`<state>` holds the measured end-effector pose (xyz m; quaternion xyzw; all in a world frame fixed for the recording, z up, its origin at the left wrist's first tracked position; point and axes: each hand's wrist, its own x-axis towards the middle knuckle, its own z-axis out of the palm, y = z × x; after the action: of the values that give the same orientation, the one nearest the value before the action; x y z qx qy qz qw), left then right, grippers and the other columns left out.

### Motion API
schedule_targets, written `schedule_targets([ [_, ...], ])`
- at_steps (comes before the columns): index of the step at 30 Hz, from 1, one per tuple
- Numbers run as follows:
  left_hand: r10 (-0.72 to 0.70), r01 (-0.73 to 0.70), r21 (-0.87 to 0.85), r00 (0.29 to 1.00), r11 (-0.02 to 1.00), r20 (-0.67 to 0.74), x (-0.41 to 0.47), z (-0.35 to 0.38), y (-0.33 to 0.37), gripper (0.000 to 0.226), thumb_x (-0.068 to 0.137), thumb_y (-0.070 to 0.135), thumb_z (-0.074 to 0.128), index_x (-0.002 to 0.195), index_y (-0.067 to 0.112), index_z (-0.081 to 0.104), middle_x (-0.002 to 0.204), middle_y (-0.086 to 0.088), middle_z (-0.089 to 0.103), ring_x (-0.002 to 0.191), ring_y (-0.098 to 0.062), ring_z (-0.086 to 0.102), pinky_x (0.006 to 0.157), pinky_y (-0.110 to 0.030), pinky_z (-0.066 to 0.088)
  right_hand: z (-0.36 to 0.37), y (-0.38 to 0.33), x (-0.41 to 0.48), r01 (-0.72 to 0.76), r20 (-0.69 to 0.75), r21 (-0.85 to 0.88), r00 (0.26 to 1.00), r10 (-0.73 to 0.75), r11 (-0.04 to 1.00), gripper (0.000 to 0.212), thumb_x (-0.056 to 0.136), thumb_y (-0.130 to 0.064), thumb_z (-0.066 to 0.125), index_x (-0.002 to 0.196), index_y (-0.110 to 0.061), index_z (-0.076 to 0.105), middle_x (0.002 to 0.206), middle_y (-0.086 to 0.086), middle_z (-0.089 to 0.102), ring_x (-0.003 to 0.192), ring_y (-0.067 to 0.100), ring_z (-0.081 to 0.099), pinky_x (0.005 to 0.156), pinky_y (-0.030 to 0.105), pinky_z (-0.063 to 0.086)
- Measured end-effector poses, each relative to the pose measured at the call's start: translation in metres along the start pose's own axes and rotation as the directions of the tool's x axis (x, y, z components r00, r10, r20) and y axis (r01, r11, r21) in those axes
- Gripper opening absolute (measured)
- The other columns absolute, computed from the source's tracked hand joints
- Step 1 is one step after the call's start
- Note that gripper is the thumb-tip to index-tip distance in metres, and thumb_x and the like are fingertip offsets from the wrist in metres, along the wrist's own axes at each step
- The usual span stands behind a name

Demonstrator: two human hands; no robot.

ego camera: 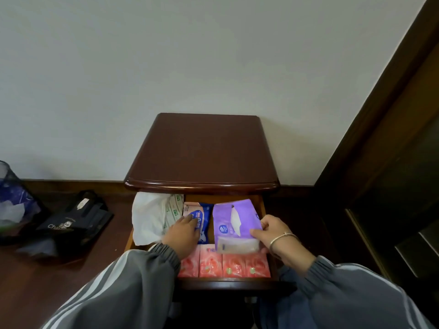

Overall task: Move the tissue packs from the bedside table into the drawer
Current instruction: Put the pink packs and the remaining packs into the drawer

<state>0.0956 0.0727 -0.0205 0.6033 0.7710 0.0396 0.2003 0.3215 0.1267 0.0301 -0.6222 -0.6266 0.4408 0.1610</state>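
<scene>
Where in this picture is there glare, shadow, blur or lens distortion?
Head view: a thin glare line runs along the front edge of the bedside table; the back of the drawer lies in its shadow; the door frame at right is dark and leans from wide-angle distortion; print on the purple tissue pack is blurred.

Bedroom of a home: a dark wooden bedside table (202, 150) stands against a plain white wall (142, 55); its open drawer (225, 284) shows pink tissue packs (234, 264), a purple tissue pack (223, 217) over them. A black shopping bag (71, 224) lies on the wooden floor (35, 281) below a dark skirting board (71, 185); a dark wooden door frame (380, 103) rises at right.
</scene>
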Motion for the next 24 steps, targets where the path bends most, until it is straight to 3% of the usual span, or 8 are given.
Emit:
schedule_targets([
  [3, 0.028, -0.002, 0.124, 0.977, 0.992, -0.213, -0.01, -0.007, -0.013, 0.05, 0.095, 0.025, 0.04, 0.145, 0.019, 0.035, 0.154, -0.001, 0.031, 0.144, -0.019, 0.023, 0.118, -0.038, 0.021, 0.02, -0.001, 0.012, 0.047, -0.084, -0.144, 0.995, -0.06, 0.988, 0.018, 0.08, -0.016, 0.062, 0.074, -0.012, 0.046, 0.08, 0.018, 0.062, 0.077, 0.035, 0.064, 0.068, 0.038, 0.049],
  [5, -0.03, 0.089, 0.179, 0.951, 0.98, -0.307, -0.016, -0.012, -0.027, 0.057, 0.093, 0.029, 0.042, 0.148, 0.022, 0.026, 0.158, -0.002, 0.022, 0.147, -0.022, 0.013, 0.119, -0.043, 0.013, 0.03, -0.002, 0.016, 0.068, -0.121, -0.244, 0.988, -0.1, 0.967, 0.015, 0.084, -0.017, 0.059, 0.089, -0.009, 0.048, 0.092, 0.019, 0.062, 0.089, 0.037, 0.062, 0.07, 0.035, 0.045],
  [8, -0.224, 0.306, 0.21, 0.913, 0.929, -0.341, -0.024, -0.015, -0.051, 0.068, 0.092, 0.044, 0.042, 0.151, 0.025, 0.012, 0.161, -0.007, 0.006, 0.148, -0.032, 0.001, 0.118, -0.05, 0.008, 0.039, 0.003, 0.017, 0.159, -0.123, -0.42, 0.965, -0.23, 0.894, 0.034, 0.088, -0.018, 0.054, 0.119, -0.009, 0.045, 0.119, 0.014, 0.054, 0.106, 0.035, 0.055, 0.081, 0.034, 0.043],
  [12, -0.403, 0.46, 0.076, 0.836, 0.885, -0.373, -0.025, -0.017, -0.065, 0.077, 0.091, 0.051, 0.046, 0.151, 0.025, 0.007, 0.16, -0.014, -0.001, 0.146, -0.038, 0.005, 0.116, -0.051, 0.019, 0.044, 0.012, 0.015, 0.383, 0.008, -0.506, 0.898, -0.44, 0.773, 0.045, 0.092, -0.027, 0.053, 0.132, -0.008, 0.046, 0.138, 0.011, 0.046, 0.129, 0.026, 0.04, 0.108, 0.031, 0.03],
  [15, -0.471, 0.432, -0.188, 0.799, 0.882, -0.374, -0.02, -0.023, -0.069, 0.079, 0.088, 0.033, 0.06, 0.15, 0.016, 0.014, 0.155, -0.019, 0.02, 0.135, -0.038, 0.036, 0.106, -0.048, 0.04, 0.046, 0.015, 0.016, 0.458, 0.149, -0.575, 0.873, -0.463, 0.678, 0.044, 0.093, -0.038, 0.05, 0.13, -0.015, 0.05, 0.135, 0.003, 0.052, 0.129, 0.019, 0.042, 0.108, 0.028, 0.03],
  [17, -0.46, 0.389, -0.253, 0.804, 0.886, -0.376, -0.016, -0.025, -0.069, 0.073, 0.089, 0.02, 0.058, 0.148, 0.012, 0.018, 0.146, -0.015, 0.037, 0.12, -0.034, 0.052, 0.097, -0.046, 0.047, 0.042, 0.012, 0.02, 0.465, 0.221, -0.551, 0.882, -0.416, 0.693, 0.048, 0.092, -0.042, 0.05, 0.132, -0.016, 0.048, 0.138, 0.001, 0.05, 0.13, 0.016, 0.041, 0.108, 0.026, 0.029],
  [20, -0.409, 0.332, -0.243, 0.805, 0.911, -0.43, -0.013, -0.028, -0.067, 0.06, 0.087, 0.005, 0.051, 0.143, 0.013, 0.032, 0.132, -0.012, 0.054, 0.113, -0.031, 0.056, 0.095, -0.044, 0.045, 0.036, 0.004, 0.029, 0.501, 0.356, -0.521, 0.864, -0.357, 0.692, 0.057, 0.088, -0.044, 0.056, 0.137, -0.015, 0.045, 0.144, 0.0, 0.043, 0.134, 0.014, 0.038, 0.11, 0.024, 0.028],
  [24, -0.207, 0.216, -0.029, 0.878, 0.976, -0.432, -0.01, -0.021, -0.066, 0.059, 0.083, -0.001, 0.052, 0.139, 0.015, 0.042, 0.141, -0.003, 0.048, 0.125, -0.024, 0.047, 0.104, -0.04, 0.037, 0.035, -0.003, 0.037, 0.51, 0.398, -0.621, 0.859, -0.321, 0.595, 0.042, 0.092, -0.03, 0.052, 0.133, -0.018, 0.05, 0.137, 0.004, 0.052, 0.127, 0.02, 0.047, 0.106, 0.031, 0.036],
])
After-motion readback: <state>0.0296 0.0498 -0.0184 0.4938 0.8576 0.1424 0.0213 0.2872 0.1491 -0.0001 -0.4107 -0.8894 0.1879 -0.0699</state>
